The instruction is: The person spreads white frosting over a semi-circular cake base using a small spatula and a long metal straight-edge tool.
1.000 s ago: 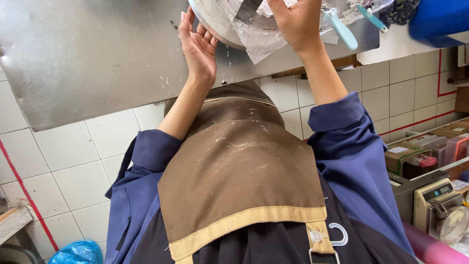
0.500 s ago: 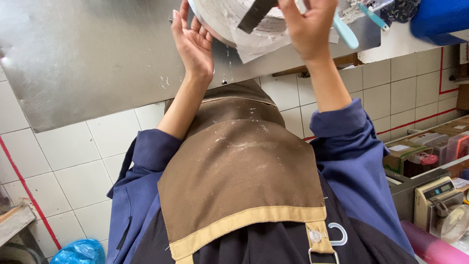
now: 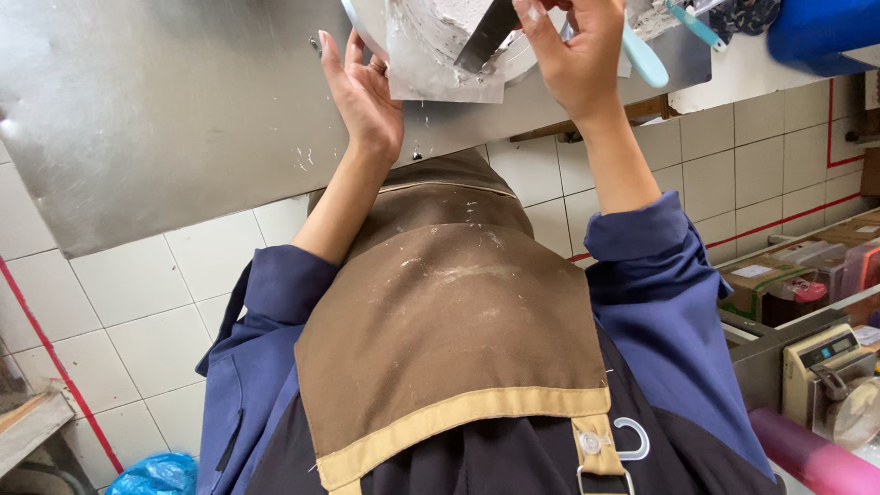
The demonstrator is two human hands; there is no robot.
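Working at a stainless-steel counter (image 3: 165, 119), a person in a blue long-sleeved jacket (image 3: 660, 302) and a flour-dusted brown apron (image 3: 449, 321) handles a white frosted cake (image 3: 440, 27) at the top edge of the view. The left hand (image 3: 362, 96) is open, fingers spread and palm turned toward the cake's side, resting against a sheet of white paper (image 3: 445, 69) that lies under the cake; whether the fingertips press the paper or only touch it cannot be told. The right hand (image 3: 577, 60) is closed around a metal scraper (image 3: 486, 37), its dark blade angled down against the frosting between the two hands. Just right of the right hand lies a pale blue handle (image 3: 642, 60) of some tool, and further right another light blue utensil (image 3: 692, 23) sits beside a dark blue container (image 3: 820, 32). White crumbs speckle the steel below the left wrist. Well below the right hand, past the white tiled wall (image 3: 137, 312) with its red line, stand a small scale (image 3: 830, 367) and cluttered shelves. A blue plastic bag (image 3: 156, 477) sits far below the left hand.
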